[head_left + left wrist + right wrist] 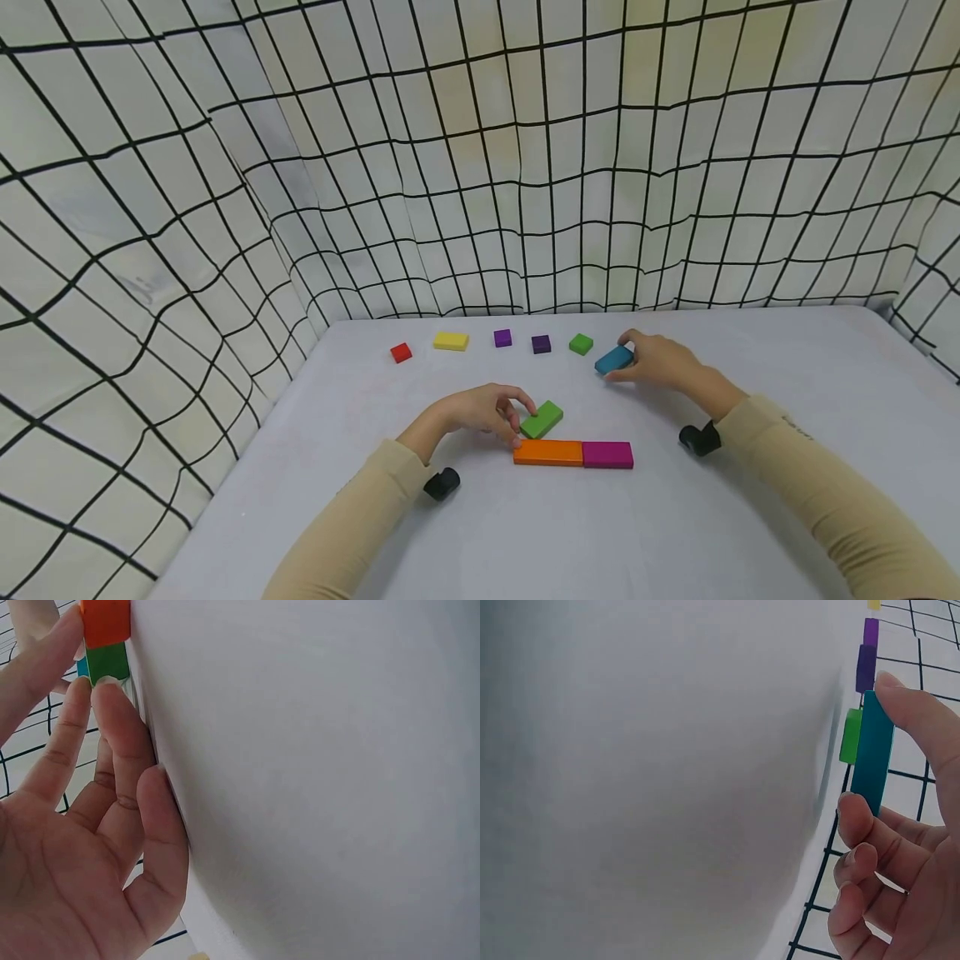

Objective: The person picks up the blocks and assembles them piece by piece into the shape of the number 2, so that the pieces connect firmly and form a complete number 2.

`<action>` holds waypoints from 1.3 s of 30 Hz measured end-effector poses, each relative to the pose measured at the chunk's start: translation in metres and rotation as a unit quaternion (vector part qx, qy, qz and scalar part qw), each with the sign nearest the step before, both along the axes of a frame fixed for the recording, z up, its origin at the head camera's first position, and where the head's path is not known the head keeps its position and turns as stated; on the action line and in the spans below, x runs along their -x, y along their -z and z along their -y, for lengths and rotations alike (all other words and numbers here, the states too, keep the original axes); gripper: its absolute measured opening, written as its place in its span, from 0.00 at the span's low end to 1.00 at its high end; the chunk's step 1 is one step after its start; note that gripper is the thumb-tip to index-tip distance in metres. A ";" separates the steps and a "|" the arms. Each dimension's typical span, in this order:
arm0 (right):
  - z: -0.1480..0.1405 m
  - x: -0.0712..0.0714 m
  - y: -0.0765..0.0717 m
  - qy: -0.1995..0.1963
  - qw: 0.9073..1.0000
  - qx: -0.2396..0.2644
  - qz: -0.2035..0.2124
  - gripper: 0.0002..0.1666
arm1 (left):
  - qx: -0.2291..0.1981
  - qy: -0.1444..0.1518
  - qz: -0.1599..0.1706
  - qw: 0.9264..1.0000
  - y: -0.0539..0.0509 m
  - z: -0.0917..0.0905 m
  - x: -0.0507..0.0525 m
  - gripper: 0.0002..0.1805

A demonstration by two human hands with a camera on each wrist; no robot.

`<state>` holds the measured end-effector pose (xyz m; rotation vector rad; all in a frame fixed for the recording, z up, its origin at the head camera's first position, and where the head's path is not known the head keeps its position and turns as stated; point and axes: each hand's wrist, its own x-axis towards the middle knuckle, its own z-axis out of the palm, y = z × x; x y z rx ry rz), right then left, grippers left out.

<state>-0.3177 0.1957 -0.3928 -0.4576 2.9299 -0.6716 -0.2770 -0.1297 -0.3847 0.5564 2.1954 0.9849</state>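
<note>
My right hand (660, 363) pinches a blue rectangular block (614, 360) by its two ends, thumb at one end and a finger at the other, as the right wrist view shows. My left hand (480, 412) is at a light green rectangular block (542, 420), with fingertips touching it. The left thumb is at the left end of an orange block (548, 452). A magenta block (608, 455) lies end to end with the orange one, in a straight row. The green block lies at a slant just behind the orange block.
Along the back of the white table (585, 533) lie a red block (401, 352), a yellow block (451, 341), a purple block (502, 337), a dark purple block (541, 344) and a small green block (581, 344). Black netting (525, 183) rises behind and at both sides.
</note>
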 end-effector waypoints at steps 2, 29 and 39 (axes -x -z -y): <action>0.002 -0.001 0.000 -0.001 1.000 -0.002 0.002 0.46 | -0.001 0.000 0.000 1.000 0.000 0.000 0.000 0.23; 0.032 -0.015 -0.007 -0.046 0.999 -0.022 0.005 0.47 | -0.001 -0.001 0.010 1.000 -0.002 0.000 0.000 0.23; 0.044 -0.017 -0.003 -0.054 0.998 -0.036 0.006 0.47 | 0.003 0.001 0.008 1.000 -0.001 -0.001 0.000 0.23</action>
